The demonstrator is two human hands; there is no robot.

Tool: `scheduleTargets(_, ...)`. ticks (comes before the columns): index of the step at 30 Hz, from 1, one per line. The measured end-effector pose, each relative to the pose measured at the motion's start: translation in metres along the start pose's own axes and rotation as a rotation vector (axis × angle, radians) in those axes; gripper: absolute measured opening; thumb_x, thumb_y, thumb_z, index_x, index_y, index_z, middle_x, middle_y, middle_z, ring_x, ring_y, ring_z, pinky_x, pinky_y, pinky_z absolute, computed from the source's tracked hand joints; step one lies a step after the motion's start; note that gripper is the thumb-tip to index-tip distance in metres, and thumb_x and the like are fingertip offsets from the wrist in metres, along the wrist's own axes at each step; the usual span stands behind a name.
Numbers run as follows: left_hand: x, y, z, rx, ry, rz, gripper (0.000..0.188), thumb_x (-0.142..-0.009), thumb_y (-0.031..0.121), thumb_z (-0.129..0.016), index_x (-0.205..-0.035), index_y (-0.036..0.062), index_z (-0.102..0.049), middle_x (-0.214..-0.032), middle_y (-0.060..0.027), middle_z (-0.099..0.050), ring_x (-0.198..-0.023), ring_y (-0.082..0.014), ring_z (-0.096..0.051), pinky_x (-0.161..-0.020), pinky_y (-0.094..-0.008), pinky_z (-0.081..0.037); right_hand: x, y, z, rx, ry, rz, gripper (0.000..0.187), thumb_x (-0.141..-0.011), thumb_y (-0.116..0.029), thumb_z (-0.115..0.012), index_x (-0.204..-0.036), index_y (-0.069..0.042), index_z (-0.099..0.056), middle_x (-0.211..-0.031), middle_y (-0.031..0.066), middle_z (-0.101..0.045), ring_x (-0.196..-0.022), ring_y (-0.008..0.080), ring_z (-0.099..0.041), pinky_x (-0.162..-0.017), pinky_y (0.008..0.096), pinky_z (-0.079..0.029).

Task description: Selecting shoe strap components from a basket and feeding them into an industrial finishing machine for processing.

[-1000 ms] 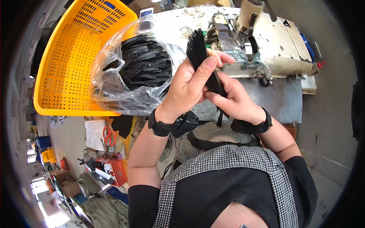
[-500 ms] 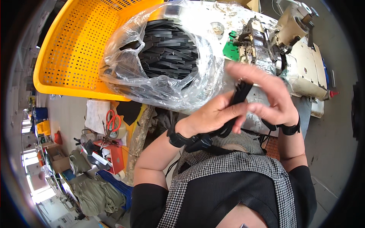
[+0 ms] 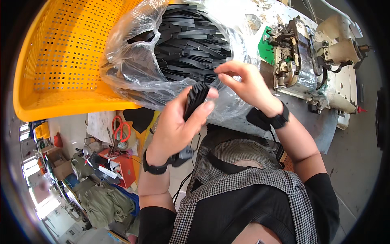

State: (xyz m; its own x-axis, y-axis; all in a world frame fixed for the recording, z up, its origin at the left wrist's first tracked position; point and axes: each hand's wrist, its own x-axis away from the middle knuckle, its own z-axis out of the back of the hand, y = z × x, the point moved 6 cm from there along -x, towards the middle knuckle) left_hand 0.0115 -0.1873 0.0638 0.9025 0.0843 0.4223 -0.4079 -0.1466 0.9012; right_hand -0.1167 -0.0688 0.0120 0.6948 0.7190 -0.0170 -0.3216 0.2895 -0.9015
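One bundle of black strips, tilted up-right, sits clasped in the left hand; the right hand, loosely curled, any pinch unclear, is nearer the piled strips, lying up-left, mostly crosswise

Black bundle partly out of sight behind left fingers, yellow basket incomplete at top.

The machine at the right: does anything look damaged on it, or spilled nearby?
The machine looks worn: pale, flaky-looking patches mark its dark parts. The black strips in the bag lie jumbled; none look spilled.
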Motion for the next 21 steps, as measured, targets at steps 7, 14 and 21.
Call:
scheduleTargets(7,-0.037,-0.063,0.039,-0.910,0.172,-0.141,0.032,-0.083,0.019,-0.068,-0.107,-0.0011,-0.062,-0.082,-0.0257,-0.063,-0.076,-0.0388,-0.064,-0.063,-0.0410,-0.050,-0.015,0.046,-0.050,0.234,0.065,-0.098,0.016,-0.075,-0.006,-0.068,-0.090,0.000,-0.067,-0.080,0.0150,-0.063,-0.072,0.0297,-0.064,-0.067,0.0359,-0.052)
scheduleTargets(14,-0.019,-0.105,0.049,-0.778,0.060,0.041,0.027,-0.079,0.014,-0.069,-0.103,0.0004,-0.064,-0.081,-0.0227,-0.065,-0.077,-0.0391,-0.064,-0.067,-0.0435,-0.052,-0.014,0.041,-0.064,0.139,0.158,-0.121,0.021,-0.077,-0.004,-0.069,-0.097,-0.002,-0.066,-0.082,0.0090,-0.059,-0.058,0.0166,-0.055,-0.056,0.0279,-0.047)
scheduleTargets(21,-0.023,-0.084,0.065,-0.417,0.133,0.050,0.027,-0.086,0.018,-0.068,-0.103,-0.0023,-0.064,-0.063,-0.0070,-0.059,-0.054,-0.0117,-0.052,-0.054,-0.0266,-0.043,-0.016,0.034,-0.080,-0.069,0.158,-0.212,0.018,-0.079,-0.003,-0.068,-0.097,-0.002,-0.064,-0.078,0.0043,-0.055,-0.056,0.0092,-0.051,-0.053,0.0235,-0.043)
